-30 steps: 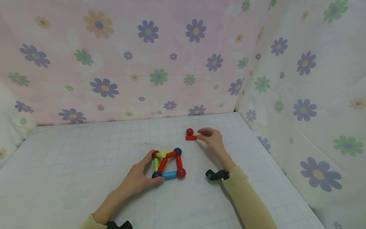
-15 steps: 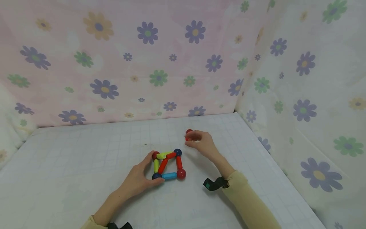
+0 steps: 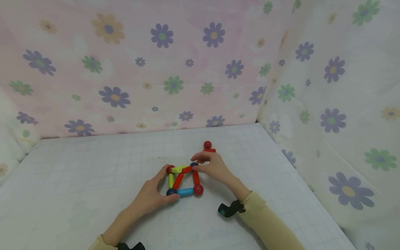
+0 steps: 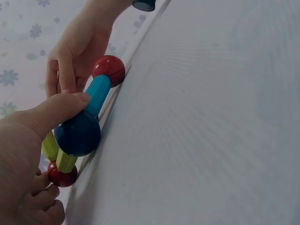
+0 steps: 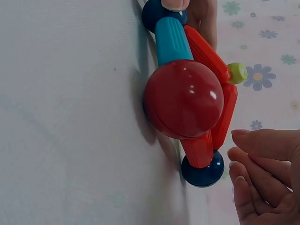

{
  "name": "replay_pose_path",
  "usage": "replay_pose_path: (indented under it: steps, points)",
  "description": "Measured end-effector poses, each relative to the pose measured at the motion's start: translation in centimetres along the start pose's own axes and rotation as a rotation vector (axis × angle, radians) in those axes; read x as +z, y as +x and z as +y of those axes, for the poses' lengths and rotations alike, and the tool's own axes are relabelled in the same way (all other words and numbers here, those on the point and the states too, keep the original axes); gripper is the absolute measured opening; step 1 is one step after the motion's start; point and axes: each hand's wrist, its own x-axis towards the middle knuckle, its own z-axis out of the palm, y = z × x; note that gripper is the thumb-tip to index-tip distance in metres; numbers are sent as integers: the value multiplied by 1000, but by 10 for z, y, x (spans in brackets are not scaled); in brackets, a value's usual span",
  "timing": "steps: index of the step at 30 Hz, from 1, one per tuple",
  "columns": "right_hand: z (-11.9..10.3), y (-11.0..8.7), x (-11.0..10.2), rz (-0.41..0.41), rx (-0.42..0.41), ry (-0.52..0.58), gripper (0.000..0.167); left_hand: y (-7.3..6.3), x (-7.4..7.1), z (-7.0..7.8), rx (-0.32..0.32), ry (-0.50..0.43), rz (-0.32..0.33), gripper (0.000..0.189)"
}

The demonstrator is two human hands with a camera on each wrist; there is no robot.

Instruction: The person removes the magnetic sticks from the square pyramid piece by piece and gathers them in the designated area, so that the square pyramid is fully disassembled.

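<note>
A magnetic-stick frame lies on the table, with a light blue stick [image 3: 185, 191], yellow-green sticks and several red sticks joined by red and dark blue balls. My left hand [image 3: 149, 197] holds its left side; the thumb presses the near dark blue ball [image 4: 78, 133] and the fingers reach the far red ball [image 4: 62, 174]. Two red sticks and a yellow-green stick [image 5: 237, 73] meet in a raised peak. My right hand [image 3: 215, 167] is at the far right dark blue ball [image 5: 203, 168], fingers bent loosely, nothing seen between them; whether it touches is unclear.
Beyond my right hand, a loose red ball [image 3: 207, 144] and a red stick [image 3: 209, 150] lie on the white table [image 3: 93, 166]. Flowered cloth [image 3: 187, 69] hangs along the back and right side.
My right hand has moved from beside the loose red stick toward me and left, to the frame's far right corner. Stick and ball stay behind. The left hand keeps its hold.
</note>
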Motion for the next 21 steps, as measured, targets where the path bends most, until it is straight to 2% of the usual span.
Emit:
replay_pose_path:
  steps: [15, 21]
  points:
    - [1, -1, 12, -28, -57, -41, 29, 0, -1, 0, 18, 4, 5, 108]
    - [-3, -2, 16, -33, -41, -53, 30, 0, -1, 0, 19, 2, 8, 107]
